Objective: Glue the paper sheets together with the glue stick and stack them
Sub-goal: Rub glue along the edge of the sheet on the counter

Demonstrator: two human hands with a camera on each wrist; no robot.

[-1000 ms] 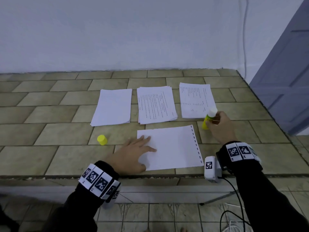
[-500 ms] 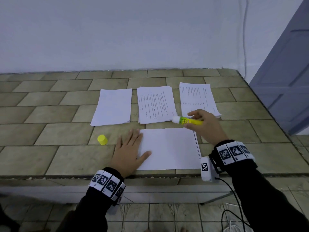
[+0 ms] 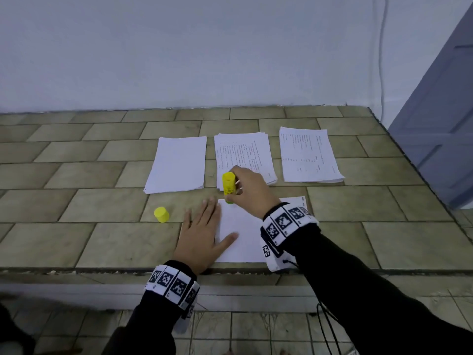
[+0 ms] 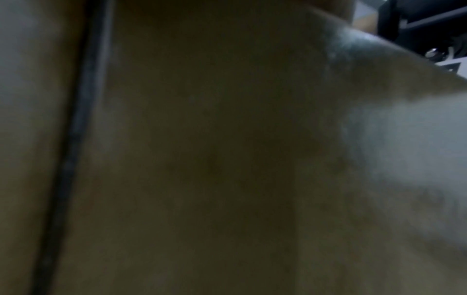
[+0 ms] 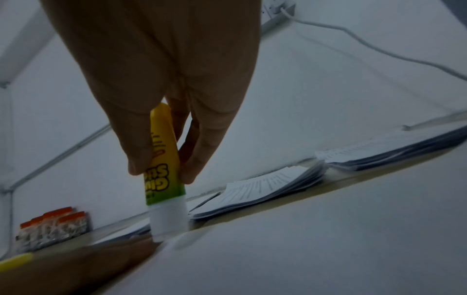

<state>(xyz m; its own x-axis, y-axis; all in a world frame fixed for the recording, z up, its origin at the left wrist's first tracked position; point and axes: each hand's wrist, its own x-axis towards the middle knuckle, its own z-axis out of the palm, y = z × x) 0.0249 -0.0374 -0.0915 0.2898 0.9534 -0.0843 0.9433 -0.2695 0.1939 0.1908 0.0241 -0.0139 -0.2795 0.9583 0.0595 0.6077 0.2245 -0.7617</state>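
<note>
A blank white sheet point(image 3: 245, 226) lies near the front edge of the tiled counter point(image 3: 76, 206). My left hand point(image 3: 202, 231) lies flat on its left edge, fingers straight, thumb on the paper. My right hand point(image 3: 249, 193) grips the yellow glue stick point(image 3: 228, 184) upright. The glue stick point(image 5: 164, 171) points down, its white tip touching the sheet point(image 5: 303, 239) at the far left corner. The yellow cap point(image 3: 161, 214) lies on the counter left of my left hand. The left wrist view is dark and blurred.
Behind the sheet lie three paper stacks: a blank one point(image 3: 178, 163), a printed one point(image 3: 243, 155) in the middle, another printed one point(image 3: 308, 155) at the right. A grey door point(image 3: 440, 119) stands past the counter's right edge. A cable hangs from my right wrist.
My right hand has moved left across the sheet and turned the glue stick from lying sideways to tip down on the far left corner. My left hand slid slightly to the sheet's left edge.
</note>
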